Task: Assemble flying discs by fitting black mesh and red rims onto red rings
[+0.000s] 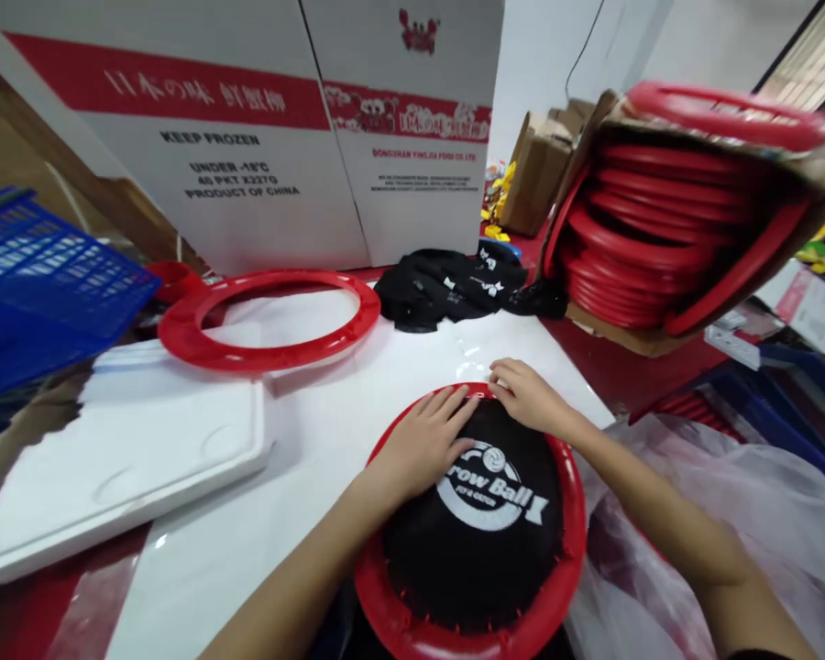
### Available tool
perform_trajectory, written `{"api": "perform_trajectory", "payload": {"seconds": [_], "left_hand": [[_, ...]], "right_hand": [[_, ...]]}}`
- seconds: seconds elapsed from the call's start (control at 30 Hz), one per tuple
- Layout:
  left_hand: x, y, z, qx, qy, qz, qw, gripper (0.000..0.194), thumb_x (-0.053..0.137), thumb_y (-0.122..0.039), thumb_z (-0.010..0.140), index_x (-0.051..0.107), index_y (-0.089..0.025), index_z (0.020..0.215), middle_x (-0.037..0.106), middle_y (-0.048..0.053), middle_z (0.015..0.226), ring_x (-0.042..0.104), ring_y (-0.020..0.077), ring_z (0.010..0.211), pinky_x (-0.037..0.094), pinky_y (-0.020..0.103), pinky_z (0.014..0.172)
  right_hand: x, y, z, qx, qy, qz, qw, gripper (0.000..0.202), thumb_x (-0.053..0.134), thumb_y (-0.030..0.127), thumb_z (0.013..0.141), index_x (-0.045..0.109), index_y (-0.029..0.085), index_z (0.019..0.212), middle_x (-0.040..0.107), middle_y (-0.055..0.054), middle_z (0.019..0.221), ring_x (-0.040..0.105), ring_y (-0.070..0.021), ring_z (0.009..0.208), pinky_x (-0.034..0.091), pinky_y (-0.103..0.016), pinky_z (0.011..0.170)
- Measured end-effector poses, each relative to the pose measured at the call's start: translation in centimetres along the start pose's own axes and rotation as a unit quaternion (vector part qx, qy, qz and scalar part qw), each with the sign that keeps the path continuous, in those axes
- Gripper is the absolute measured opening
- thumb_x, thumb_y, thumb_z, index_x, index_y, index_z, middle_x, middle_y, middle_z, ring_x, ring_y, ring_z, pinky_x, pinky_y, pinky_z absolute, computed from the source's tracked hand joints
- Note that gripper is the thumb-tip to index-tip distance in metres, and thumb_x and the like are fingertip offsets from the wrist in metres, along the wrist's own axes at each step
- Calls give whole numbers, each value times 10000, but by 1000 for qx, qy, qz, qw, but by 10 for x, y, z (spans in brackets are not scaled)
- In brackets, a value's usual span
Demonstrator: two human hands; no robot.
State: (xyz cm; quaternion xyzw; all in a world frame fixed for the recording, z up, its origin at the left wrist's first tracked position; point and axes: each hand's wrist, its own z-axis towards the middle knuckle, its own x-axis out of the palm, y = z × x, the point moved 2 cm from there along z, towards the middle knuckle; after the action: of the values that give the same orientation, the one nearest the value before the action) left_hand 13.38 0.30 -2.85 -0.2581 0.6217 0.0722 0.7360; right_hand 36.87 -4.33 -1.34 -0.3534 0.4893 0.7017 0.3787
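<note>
A red plastic ring [572, 486] lies in front of me at the table's near edge, with black fabric [474, 573] stretched across it. White lettering, partly covered, reads "row Ball" on the fabric. Small red pegs show along the near inner rim. My left hand [430, 435] rests flat over the far left part of the ring and fabric, fingers stretched out. At the far rim, my right hand [526, 394] bends its fingers and thumb round the ring's edge. Whether some fabric is pinched there too is hidden.
Another red ring [275, 357] lies at the back left, near a white foam lid [179, 449] and a blue basket [55, 275]. Black fabric pieces [446, 284] lie behind. A carton [625, 339] of stacked red rings stands right. A large white box [247, 220] blocks the back.
</note>
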Motion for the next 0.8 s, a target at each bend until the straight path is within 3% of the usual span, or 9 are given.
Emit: {"api": "perform_trajectory", "payload": {"seconds": [0.13,0.3,0.4,0.47,0.57,0.67,0.73,0.77,0.8], "left_hand": [[-7,-5,4,-49,-62,37,996,572,517,-473,1092,525,-320,1643,335,118,1777,247,449,1666,251,739,1310],[21,-31,-5,39,90,-26,995,774,486,-743,1038,361,-375,1707,239,129,1792,223,482,1660,183,803,1286],[27,-36,-1,28,88,-27,995,782,464,-732,1055,333,-343,1720,215,150,1798,216,498,1658,144,822,1275],[19,-40,0,31,66,-21,997,772,554,-670,1045,393,-305,1706,273,171,1786,264,505,1644,161,822,1269],[-4,-54,-18,41,-30,-21,999,506,619,-374,1062,631,-243,1551,492,181,1686,446,463,1565,265,763,1268],[-18,-80,-73,-49,-259,-102,959,364,617,-149,1025,756,-239,1349,723,143,1428,660,352,1332,491,568,1161],[-8,-104,-123,-111,-434,-262,855,272,716,-138,964,783,-239,1207,792,89,1100,746,257,1008,598,412,944],[5,-115,-145,-158,-496,-371,769,185,701,-157,978,779,-231,1129,755,51,910,714,201,812,590,335,780],[21,-127,-162,-172,-503,-487,693,90,683,-217,999,761,-224,1045,643,3,705,623,157,621,513,269,596]], "right_hand": [[-73,-30,3,28,-159,-53,985,230,473,303,1063,672,260,1171,678,-164,1359,635,-333,1297,515,-544,1144],[-243,-54,24,13,-427,-269,863,312,526,250,1023,641,182,1304,630,-195,1433,535,-356,1410,377,-612,1226],[-342,-84,53,108,-433,-356,821,490,642,308,1021,574,41,1425,615,-287,1459,493,-380,1439,327,-651,1205],[-388,-116,73,180,-351,-341,853,621,661,416,1043,529,-18,1467,605,-352,1480,545,-330,1416,343,-641,1192],[-421,-154,95,207,-238,-320,894,604,683,579,964,697,33,1222,680,-288,1440,652,-276,1327,416,-599,1158],[-427,-146,93,150,-268,-340,889,628,630,664,914,772,52,921,759,-207,1331,679,-316,1309,507,-535,1011],[-415,-109,77,56,-307,-361,879,692,532,663,955,783,27,849,727,-193,1397,615,-379,1366,498,-509,937],[-402,-85,65,26,-312,-372,874,700,503,634,976,796,1,916,655,-199,1504,554,-445,1391,469,-552,916],[-383,-58,52,4,-309,-373,875,575,571,572,1017,799,72,1183,583,-186,1594,506,-445,1459,468,-596,1021]]}}
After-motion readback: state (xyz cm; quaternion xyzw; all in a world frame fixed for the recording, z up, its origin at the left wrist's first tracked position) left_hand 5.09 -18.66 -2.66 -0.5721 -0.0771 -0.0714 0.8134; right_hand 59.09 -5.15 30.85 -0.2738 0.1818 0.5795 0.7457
